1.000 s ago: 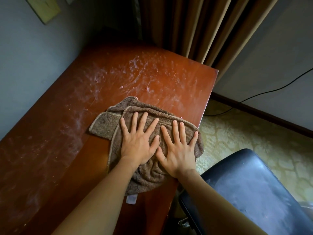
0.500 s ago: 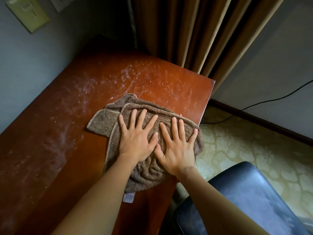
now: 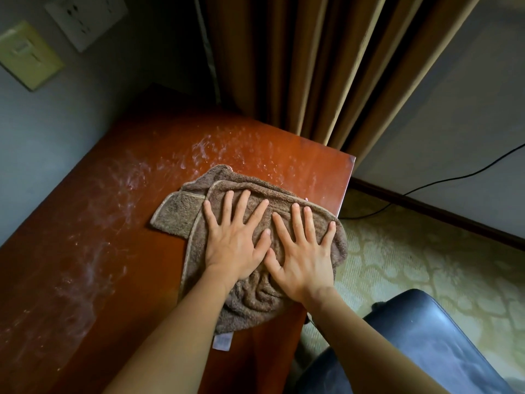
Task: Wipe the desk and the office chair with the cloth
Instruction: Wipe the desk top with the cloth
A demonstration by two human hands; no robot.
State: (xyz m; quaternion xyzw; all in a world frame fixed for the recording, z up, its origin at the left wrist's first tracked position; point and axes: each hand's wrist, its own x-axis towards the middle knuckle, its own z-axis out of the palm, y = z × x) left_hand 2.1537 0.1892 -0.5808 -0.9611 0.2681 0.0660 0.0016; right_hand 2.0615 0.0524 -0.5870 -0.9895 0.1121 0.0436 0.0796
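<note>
Okay, risk 1: the cloth (image 3: pixel 250 305) overhangs the bench's (image 3: pixel 85 251) right edge beside the right hand (image 3: pixel 305 260); a push further right could drag it off onto the floor.
risk 2: white dust (image 3: pixel 199 155) lies toward the far edge and along the left side; a sweep may smear it, or shove it over the right edge onto the office chair (image 3: pixel 431 336) below.
risk 3: the cloth is folded and bunched under the palms, so it may ride up and leave streaks.
fingers: both hands lie flat, fingers (image 3: pixel 243 204) straight and spread apart, pressing down and gripping nothing; the left hand (image 3: pixel 233 245) is just beside the right.
cloth place: at the bench's right edge, nearer the far right corner than the left side.
chair: untouched, beside the near right corner.
counts: hands 2; cloth 1; bench 1; office chair 1; cloth tag (image 3: pixel 223 342) 1; wall plates (image 3: pixel 85 21) 2; cable (image 3: pixel 454 177) 1; curtain (image 3: pixel 298 66) 1.
</note>
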